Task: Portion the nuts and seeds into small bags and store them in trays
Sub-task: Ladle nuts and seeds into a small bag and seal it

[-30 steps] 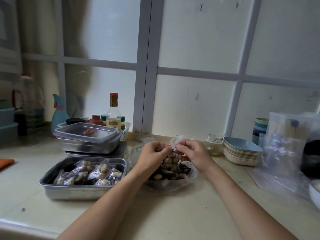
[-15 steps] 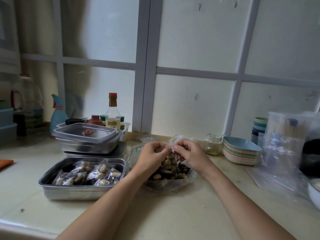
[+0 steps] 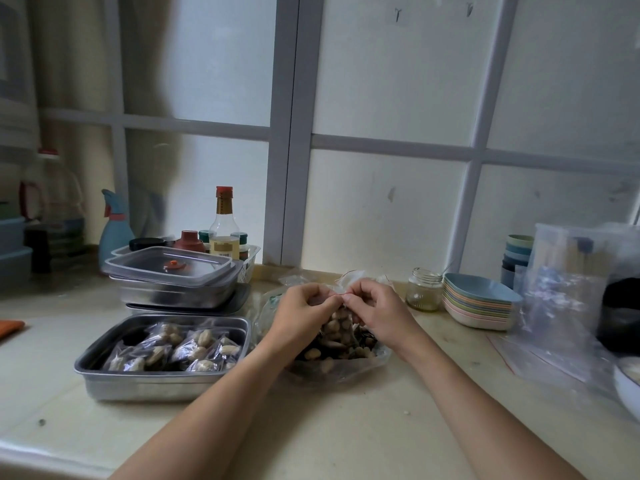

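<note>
At the far left edge of the pale stone countertop [image 3: 322, 431] lies a scrap of orange cloth [image 3: 9, 328], and behind it, against the frosted window, stands a light-blue plastic spray bottle [image 3: 115, 233]. Right of that, a stack of steel trays with a clear plastic lid [image 3: 173, 271] sits far back, with a clear glass bottle with a red cap [image 3: 224, 226] behind it. Nearer, an open rectangular steel tray [image 3: 149, 388] holds several small clear bags filled with nuts [image 3: 180, 348], lying packed side by side. In the middle, the left hand [image 3: 301, 313] and the right hand [image 3: 377, 313] meet, both with fingers curled, pinching the red-lined top edge of a small clear bag of pale nuts [image 3: 341, 322] held upright between them. Beneath it a large crumpled clear plastic bag of mixed nuts and dark seeds [image 3: 346, 367] rests on the counter, just right of the open tray. Further right stand a small open glass jar [image 3: 424, 289], a stack of shallow pastel dishes [image 3: 479, 306], stacked blue-green cups [image 3: 516, 254] and a heap of clear plastic bags [image 3: 561, 306].
</note>
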A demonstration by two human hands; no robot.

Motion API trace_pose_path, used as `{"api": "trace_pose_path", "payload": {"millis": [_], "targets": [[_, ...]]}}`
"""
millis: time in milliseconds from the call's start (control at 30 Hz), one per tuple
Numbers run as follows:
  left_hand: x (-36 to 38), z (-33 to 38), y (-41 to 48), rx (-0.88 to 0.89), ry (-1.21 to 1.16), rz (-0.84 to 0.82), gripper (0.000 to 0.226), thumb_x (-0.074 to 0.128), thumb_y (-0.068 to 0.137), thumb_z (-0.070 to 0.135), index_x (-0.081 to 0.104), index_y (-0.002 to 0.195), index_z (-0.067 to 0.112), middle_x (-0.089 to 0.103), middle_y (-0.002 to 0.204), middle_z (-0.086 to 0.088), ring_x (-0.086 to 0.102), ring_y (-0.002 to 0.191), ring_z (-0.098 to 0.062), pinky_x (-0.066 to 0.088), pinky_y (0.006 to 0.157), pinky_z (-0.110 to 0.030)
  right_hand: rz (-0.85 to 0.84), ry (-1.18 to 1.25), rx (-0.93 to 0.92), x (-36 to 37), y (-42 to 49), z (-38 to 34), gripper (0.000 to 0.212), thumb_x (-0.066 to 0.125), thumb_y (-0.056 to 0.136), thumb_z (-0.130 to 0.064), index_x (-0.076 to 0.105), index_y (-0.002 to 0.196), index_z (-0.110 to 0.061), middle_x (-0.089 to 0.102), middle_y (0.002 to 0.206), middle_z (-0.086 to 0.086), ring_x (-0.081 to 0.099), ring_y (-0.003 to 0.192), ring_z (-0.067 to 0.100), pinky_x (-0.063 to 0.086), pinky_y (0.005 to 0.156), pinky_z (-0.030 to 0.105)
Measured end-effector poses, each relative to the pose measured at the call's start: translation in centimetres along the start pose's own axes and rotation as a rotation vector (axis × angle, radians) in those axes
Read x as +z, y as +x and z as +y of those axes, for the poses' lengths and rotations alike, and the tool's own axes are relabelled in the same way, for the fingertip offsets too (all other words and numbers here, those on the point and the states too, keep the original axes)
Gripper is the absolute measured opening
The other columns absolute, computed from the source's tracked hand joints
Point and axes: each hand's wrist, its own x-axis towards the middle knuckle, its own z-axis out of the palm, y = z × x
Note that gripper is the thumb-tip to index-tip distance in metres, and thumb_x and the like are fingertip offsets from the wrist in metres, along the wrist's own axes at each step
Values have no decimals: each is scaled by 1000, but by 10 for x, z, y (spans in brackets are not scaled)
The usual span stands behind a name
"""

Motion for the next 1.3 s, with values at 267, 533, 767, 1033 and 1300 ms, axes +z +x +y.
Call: {"api": "trace_pose_path", "payload": {"millis": [267, 533, 767, 1033, 1300], "targets": [[-3, -2, 3, -17, 2, -14, 13, 73, 92, 23, 73, 86, 12, 70, 68, 5, 63, 63, -5, 53, 65, -24, 18, -62, -51, 0, 0, 1, 15, 69, 97, -18, 65, 83, -19, 57, 60, -19, 50, 58, 0, 39, 59, 15], [0, -6, 5, -14, 0, 32, 12, 73, 91, 28, 75, 91, 16, 77, 81, 1, 72, 76, -11, 57, 73, -26, 35, 18, -39, -3, 4, 3, 18, 71, 95, -21, 67, 78, -25, 60, 65, -12, 55, 66, 12, 46, 66, 34], [-1, -7, 4, 3, -3, 29, 7, 71, 92, 21, 74, 89, 15, 74, 76, 3, 65, 68, -3, 51, 65, -18, 10, 78, -48, -4, 2, 4, 16, 69, 95, -17, 64, 81, -19, 57, 69, -10, 53, 68, 13, 44, 67, 33], [-2, -3, 2, 29, 0, 1, 7, 73, 91, 17, 72, 84, 15, 67, 63, 13, 61, 60, 3, 45, 59, -12, 5, -2, -55, -2, 2, 7, 11, 71, 94, -18, 69, 83, -18, 64, 75, -9, 57, 73, 10, 47, 71, 31], [-2, -5, 3, 49, 80, 26, 9, 75, 90, 22, 73, 81, 20, 69, 64, 15, 61, 61, 6, 43, 60, -10, 37, -103, -77, -2, -1, 0, 14, 71, 94, -18, 67, 81, -20, 62, 68, -13, 54, 65, 5, 45, 65, 23]]}}
